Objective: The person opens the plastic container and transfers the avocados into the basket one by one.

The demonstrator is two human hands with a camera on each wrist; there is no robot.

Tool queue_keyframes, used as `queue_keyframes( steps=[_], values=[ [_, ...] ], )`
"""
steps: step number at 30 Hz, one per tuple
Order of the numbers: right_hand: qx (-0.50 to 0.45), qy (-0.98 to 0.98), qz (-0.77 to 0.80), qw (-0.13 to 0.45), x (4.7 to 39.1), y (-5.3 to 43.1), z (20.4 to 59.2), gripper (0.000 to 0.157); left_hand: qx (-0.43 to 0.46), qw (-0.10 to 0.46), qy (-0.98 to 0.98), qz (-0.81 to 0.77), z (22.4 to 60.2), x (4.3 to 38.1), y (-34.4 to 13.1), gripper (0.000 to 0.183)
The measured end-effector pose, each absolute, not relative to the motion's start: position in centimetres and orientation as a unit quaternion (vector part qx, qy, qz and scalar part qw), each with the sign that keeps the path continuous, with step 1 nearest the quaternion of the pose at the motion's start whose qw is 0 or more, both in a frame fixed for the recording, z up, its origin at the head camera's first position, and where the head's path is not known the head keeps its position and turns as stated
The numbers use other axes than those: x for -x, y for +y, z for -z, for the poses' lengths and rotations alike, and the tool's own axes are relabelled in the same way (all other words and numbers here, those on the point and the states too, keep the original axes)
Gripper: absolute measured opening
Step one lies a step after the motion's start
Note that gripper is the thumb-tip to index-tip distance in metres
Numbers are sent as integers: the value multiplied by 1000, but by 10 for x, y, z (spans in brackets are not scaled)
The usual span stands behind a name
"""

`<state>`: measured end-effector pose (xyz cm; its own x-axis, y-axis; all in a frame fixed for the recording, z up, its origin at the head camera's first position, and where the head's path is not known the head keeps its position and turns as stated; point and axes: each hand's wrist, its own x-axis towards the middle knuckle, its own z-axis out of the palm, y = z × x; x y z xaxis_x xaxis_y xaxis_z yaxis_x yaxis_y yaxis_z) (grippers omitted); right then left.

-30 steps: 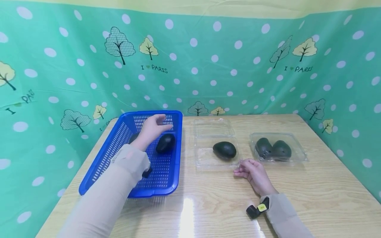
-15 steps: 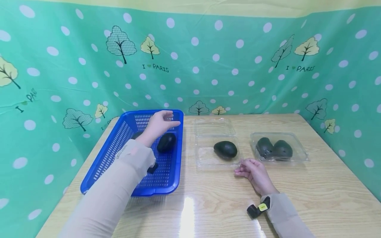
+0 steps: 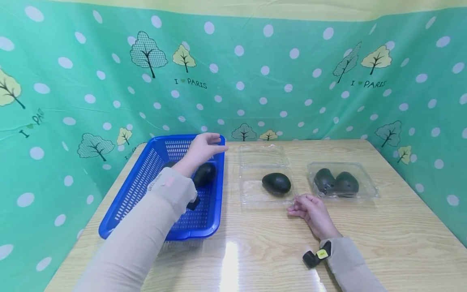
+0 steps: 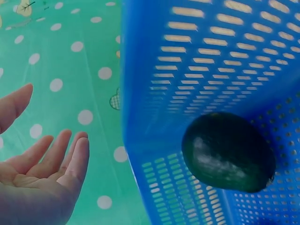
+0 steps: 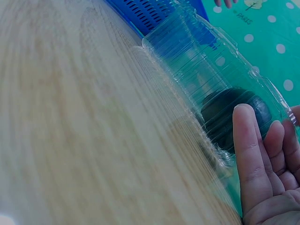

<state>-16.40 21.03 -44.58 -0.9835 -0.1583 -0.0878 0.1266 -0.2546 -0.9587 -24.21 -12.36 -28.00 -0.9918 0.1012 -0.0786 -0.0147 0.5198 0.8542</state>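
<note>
My left hand (image 3: 205, 150) hangs over the far right part of a blue plastic basket (image 3: 217, 202), fingers extended and thumb apart, holding nothing. Below it in the basket lies a dark avocado (image 4: 227, 152); another avocado (image 3: 169, 164) is mostly hidden by the forearm. On the table an open clear plastic clamshell box (image 3: 251, 198) has its lid laid back. One avocado (image 3: 276, 183) rests in the box's right half. At the near right corner of this box, my right hand (image 3: 313, 214) pinches the edge between thumb and fingers.
A closed clear clamshell box (image 3: 366, 182) with two avocados stands to the right of the open one. Behind the wooden table (image 3: 270, 251) hangs a green dotted curtain (image 3: 219, 81), which also flanks both sides.
My left hand has moved right and slightly away from me, from above the avocado toward the basket's far right rim. The right hand stays at the box corner.
</note>
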Motion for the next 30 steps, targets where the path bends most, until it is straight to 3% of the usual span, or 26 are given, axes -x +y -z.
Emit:
queue_keyframes(
  steps=[30],
  values=[
    [4,606,791,88,164,209,445,22,-49,89,841,-531,284,242,-80,64]
  ],
)
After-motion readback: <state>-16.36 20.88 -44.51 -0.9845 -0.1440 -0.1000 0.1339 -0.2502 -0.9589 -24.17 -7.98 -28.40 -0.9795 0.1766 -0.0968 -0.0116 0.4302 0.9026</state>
